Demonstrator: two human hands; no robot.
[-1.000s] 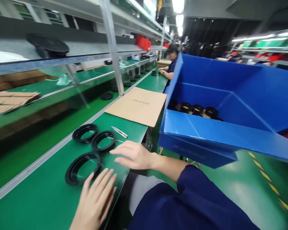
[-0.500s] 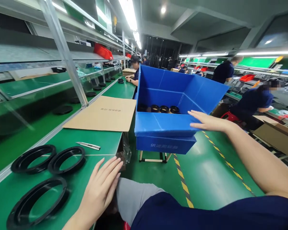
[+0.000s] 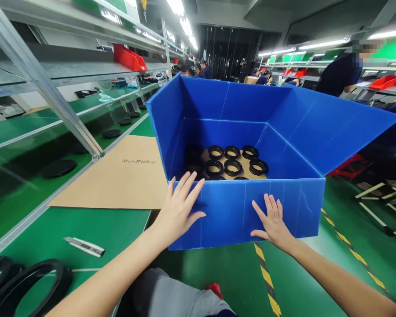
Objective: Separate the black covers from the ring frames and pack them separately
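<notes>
A large blue box (image 3: 224, 211) stands with its flaps raised, beside the green bench. Inside it, black rings (image 3: 232, 167) sit in rows on a brown cardboard layer. My left hand (image 3: 181, 204) has its fingers spread against the left part of the box's near flap, fingertips near the top edge. On the right part of the same flap, my right hand (image 3: 272, 222) is also spread, fingers pointing up. Neither hand holds anything.
On the green bench (image 3: 125, 229) lie a cardboard sheet (image 3: 112, 176), a box cutter (image 3: 85, 246) and large black rings (image 3: 33, 286). A metal post (image 3: 59, 105) rises at the bench's rail. A person (image 3: 339, 75) stands at the far right, near a red stool (image 3: 350, 167).
My left hand has moved from the bench edge up to the box. My right hand has shifted down onto the near flap, which now hangs down, showing more rings. The view is closer to the box.
</notes>
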